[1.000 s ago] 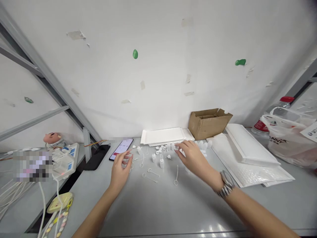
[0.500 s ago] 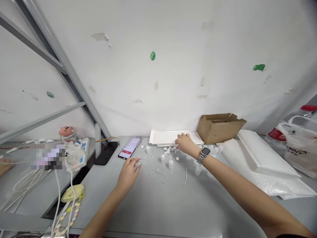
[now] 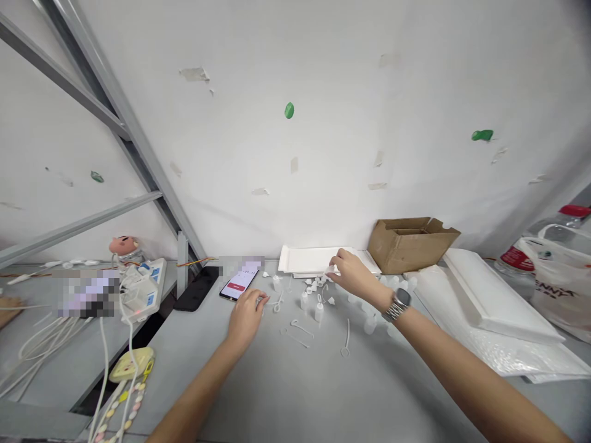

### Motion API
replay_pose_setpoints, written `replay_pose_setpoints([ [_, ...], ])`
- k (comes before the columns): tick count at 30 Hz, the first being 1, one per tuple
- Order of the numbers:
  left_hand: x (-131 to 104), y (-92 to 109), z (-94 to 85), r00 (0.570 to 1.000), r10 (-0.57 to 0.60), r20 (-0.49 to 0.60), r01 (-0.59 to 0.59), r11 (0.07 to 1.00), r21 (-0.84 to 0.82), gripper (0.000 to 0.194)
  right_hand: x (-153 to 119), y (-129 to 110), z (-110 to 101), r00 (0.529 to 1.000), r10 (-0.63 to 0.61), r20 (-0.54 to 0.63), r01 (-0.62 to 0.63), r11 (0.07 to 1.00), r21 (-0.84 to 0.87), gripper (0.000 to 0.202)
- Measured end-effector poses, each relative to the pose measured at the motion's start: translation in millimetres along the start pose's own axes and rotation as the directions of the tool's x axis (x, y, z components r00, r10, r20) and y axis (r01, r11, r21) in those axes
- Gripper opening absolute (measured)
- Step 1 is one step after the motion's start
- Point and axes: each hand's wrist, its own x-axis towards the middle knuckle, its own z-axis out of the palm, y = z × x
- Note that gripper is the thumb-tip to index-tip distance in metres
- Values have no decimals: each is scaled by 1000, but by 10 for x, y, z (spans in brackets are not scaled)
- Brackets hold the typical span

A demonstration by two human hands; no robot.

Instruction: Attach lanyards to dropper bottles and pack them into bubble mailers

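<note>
My right hand (image 3: 353,274), with a metal-band watch (image 3: 399,304) on the wrist, pinches a small white piece (image 3: 331,271) above the table; its exact shape is hidden by the fingers. Beneath it lie several small white caps (image 3: 314,284). My left hand (image 3: 246,319) is curled beside the lit phone (image 3: 241,280), thumb and index finger close together; what is between them is too small to make out. Little white bottles stand between the hands, including one bottle (image 3: 319,312) at the front. White ring-ended sticks lie nearby, one stick (image 3: 346,338) nearer me.
Behind the bottles lies a flat white tray (image 3: 300,261), with a cardboard box (image 3: 410,246) to its right. White foam packaging (image 3: 503,301) and a plastic bag (image 3: 561,277) occupy the right side. A dark phone (image 3: 197,289), power strip (image 3: 145,292) and cables are at left.
The left thumb and index finger have drawn closer together. A white piece now shows in my right fingertips, and the right wrist has turned slightly. The whole view has shifted a little.
</note>
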Motion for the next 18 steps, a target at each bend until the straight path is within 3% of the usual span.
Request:
replay_pose_setpoints([
  [4,-210,87,-168,995,-93,-43,86,987,-136,22,-618,-205,-158,998,-62,-31,67,972,223,10],
  [6,-312,152,-214,980,-187,-62,160,938,-307,23,-948,-349,-100,990,-132,53,109,943,315,3],
  [9,-400,273,-232,942,-335,2,295,827,-478,23,-1271,-544,76,964,-205,168,139,930,339,12],
  [15,-379,439,-185,860,-443,252,493,596,-634,27,-1375,-716,328,976,-80,202,-60,792,607,14],
  [18,-428,500,-144,868,-432,247,469,545,-695,28,-1375,-767,328,987,-5,160,-113,687,718,8],
])
